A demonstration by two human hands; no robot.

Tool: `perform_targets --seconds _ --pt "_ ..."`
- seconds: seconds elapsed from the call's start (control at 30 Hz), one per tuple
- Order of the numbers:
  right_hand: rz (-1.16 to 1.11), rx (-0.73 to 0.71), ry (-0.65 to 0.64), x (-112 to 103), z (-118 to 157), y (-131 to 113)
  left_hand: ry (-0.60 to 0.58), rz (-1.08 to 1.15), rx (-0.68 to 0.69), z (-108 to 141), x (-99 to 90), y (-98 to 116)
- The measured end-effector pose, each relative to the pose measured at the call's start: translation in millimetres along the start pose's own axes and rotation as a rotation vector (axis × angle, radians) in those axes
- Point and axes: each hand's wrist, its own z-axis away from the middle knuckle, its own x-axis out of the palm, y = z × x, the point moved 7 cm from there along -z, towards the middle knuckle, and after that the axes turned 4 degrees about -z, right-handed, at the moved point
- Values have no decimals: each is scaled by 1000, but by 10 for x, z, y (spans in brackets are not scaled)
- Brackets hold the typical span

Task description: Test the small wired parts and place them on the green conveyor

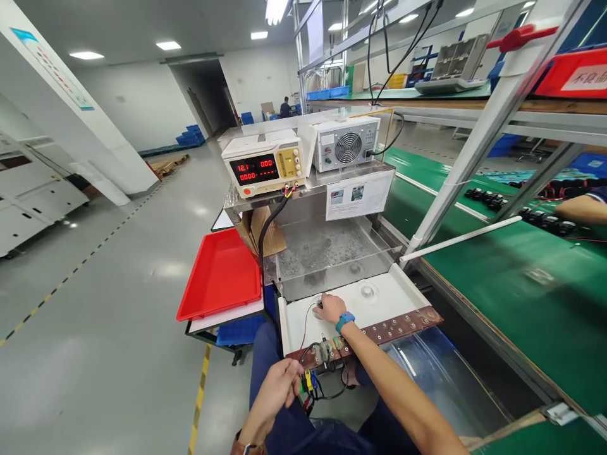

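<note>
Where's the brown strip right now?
In the head view, the brown strip runs along the near edge of the white tray, with the left hand at its left end and the right hand beyond it.

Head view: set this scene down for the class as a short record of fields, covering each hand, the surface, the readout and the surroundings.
Right hand: pinches a small dark part over the white tray
Left hand: near the left end of the brown strip; grip unclear
Wire: thin, runs from the part toward the left hand
Power supply: red digits, 12.1 among them
Left side: red tray
Right side: green belt, another person's forearm
</note>
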Motion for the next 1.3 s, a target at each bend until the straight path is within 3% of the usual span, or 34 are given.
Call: perform_targets --seconds 0.2,0.33,0.47,0.63,0.77,0.87,1.03,1.3 --pt "-32 -38 -20 62 19 42 -282 317 80 -43 491 580" --pt "-61 -59 -48 52 33 54 -317 372 110 -200 603 770" --pt "-71 -27 -78 39 -4 90 -222 324 116 -447 632 731" --pt "-77 -63 -94 79 -31 109 -24 232 245 -771 566 698" --pt "-75 -65 -89 94 -25 121 148 -29 381 -975 501 696" --pt "-88 -51 -106 94 -19 120 154 -119 410 -1095 546 625" --pt "-94 -63 -102 93 -24 111 116 -58 371 -1194 619 480" --pt "-70 -51 -107 56 -9 96 89 18 313 -1233 611 431"
